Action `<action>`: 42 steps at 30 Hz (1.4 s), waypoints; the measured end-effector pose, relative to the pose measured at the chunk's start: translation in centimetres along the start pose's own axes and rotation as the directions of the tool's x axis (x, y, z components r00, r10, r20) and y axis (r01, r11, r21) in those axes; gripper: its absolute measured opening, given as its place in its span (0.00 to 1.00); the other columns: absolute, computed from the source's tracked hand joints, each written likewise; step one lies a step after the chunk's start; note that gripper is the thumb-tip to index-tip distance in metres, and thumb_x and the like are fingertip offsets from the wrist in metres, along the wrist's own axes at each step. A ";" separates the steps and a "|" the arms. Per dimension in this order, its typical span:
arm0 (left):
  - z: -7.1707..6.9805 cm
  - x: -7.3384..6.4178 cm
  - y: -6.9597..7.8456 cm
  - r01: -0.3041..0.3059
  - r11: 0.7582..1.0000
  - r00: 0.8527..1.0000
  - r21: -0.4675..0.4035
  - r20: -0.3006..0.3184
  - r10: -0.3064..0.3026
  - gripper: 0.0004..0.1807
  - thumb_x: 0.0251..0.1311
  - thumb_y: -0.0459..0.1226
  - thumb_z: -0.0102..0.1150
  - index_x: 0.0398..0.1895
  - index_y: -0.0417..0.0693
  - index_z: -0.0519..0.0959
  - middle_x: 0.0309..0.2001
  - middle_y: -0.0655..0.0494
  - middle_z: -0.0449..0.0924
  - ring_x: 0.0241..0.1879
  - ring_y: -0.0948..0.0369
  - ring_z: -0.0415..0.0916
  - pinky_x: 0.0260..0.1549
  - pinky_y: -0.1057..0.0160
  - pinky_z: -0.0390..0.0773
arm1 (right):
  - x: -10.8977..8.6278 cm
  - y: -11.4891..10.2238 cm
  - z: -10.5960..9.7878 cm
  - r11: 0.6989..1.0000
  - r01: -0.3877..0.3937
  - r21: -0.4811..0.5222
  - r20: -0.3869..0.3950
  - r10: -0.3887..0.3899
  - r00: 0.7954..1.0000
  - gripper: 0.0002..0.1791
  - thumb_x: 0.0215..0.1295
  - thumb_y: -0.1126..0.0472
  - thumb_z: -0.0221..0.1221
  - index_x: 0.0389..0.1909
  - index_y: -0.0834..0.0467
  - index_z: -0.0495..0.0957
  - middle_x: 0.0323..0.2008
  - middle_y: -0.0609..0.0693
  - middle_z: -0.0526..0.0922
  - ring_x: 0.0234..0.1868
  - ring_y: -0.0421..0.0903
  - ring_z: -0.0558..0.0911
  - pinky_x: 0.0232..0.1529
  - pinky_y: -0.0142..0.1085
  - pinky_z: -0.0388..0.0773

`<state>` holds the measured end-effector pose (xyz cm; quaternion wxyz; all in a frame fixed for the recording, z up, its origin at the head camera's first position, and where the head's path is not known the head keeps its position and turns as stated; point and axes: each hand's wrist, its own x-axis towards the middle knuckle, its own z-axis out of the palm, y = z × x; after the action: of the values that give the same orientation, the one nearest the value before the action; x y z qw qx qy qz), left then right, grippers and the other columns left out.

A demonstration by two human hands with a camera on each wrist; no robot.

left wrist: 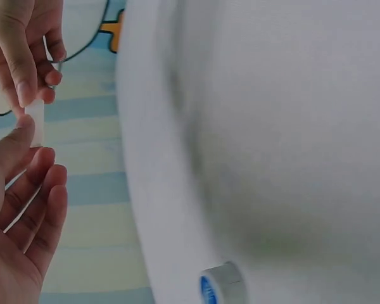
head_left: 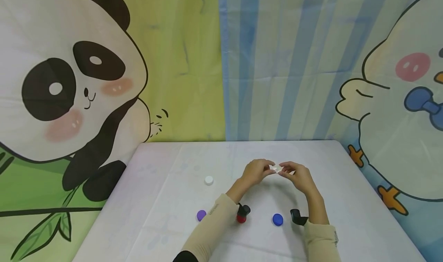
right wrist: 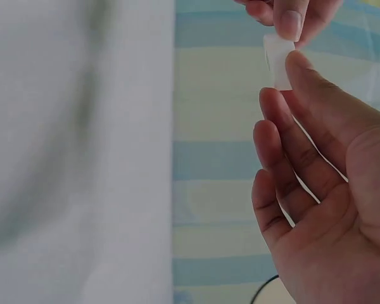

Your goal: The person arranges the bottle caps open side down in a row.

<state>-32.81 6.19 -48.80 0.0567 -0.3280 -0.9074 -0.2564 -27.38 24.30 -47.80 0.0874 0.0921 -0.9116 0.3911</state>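
Observation:
Above the far part of the table, both hands pinch a small white rectangular piece (head_left: pixel 277 168) between them. The left hand (head_left: pixel 257 173) holds one end between thumb and fingertips. At the other end, the thumb and fingertips of the right hand (head_left: pixel 300 176) grip it. Up close in the right wrist view, the white piece (right wrist: pixel 280 61) looks flat and thin, with part of it covered by the thumbs. The remaining fingers of the right hand (right wrist: pixel 323 171) are bent loosely below it. What the white piece is, I cannot tell.
On the white table (head_left: pixel 166 200) lie a white round cap (head_left: pixel 209 180), a purple disc (head_left: pixel 201 215) partly behind the left sleeve, and a blue disc (head_left: pixel 278 219). A red disc (head_left: pixel 241 219) is partly hidden by the black left wrist camera (head_left: pixel 245 209). Printed curtains (head_left: pixel 277 62) stand behind.

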 end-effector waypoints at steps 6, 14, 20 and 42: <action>-3.4 -1.4 1.2 -0.115 0.991 0.990 -0.072 -0.093 0.108 0.19 0.57 0.51 0.53 0.48 0.55 0.77 0.26 0.68 0.74 0.26 0.74 0.68 0.25 0.80 0.67 | -1.1 -3.0 -1.4 0.999 0.038 0.024 -0.073 -0.036 0.997 0.20 0.56 0.49 0.59 0.47 0.54 0.76 0.31 0.47 0.80 0.35 0.45 0.75 0.30 0.36 0.70; -7.2 -4.4 3.3 -0.241 0.963 0.950 -0.116 -0.229 0.210 0.17 0.59 0.49 0.52 0.47 0.54 0.77 0.32 0.67 0.77 0.27 0.76 0.67 0.27 0.82 0.68 | -3.0 -6.5 -2.2 0.987 0.158 0.037 -0.199 -0.148 0.969 0.17 0.53 0.51 0.62 0.45 0.49 0.77 0.32 0.40 0.79 0.34 0.36 0.74 0.36 0.32 0.68; -9.0 -6.8 4.3 -0.322 0.938 0.907 -0.127 -0.324 0.268 0.15 0.58 0.47 0.54 0.45 0.52 0.78 0.31 0.65 0.77 0.27 0.74 0.68 0.28 0.78 0.71 | -4.9 -9.2 -2.4 0.974 0.227 0.018 -0.246 -0.216 0.945 0.18 0.51 0.57 0.65 0.46 0.48 0.78 0.33 0.40 0.78 0.36 0.37 0.73 0.35 0.28 0.68; -10.5 -13.4 5.2 -0.411 0.900 0.840 -0.146 -0.445 0.311 0.15 0.54 0.43 0.60 0.45 0.51 0.77 0.26 0.64 0.75 0.29 0.70 0.71 0.29 0.77 0.71 | -9.4 -15.7 -1.5 0.914 0.390 0.111 -0.243 -0.356 0.903 0.19 0.43 0.70 0.67 0.40 0.60 0.79 0.30 0.46 0.78 0.33 0.39 0.72 0.34 0.26 0.70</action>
<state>-19.83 -3.26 -41.15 0.2546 -0.4371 -0.7591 -0.4098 -14.41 15.72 -38.02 0.2523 0.2284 -0.8282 0.4453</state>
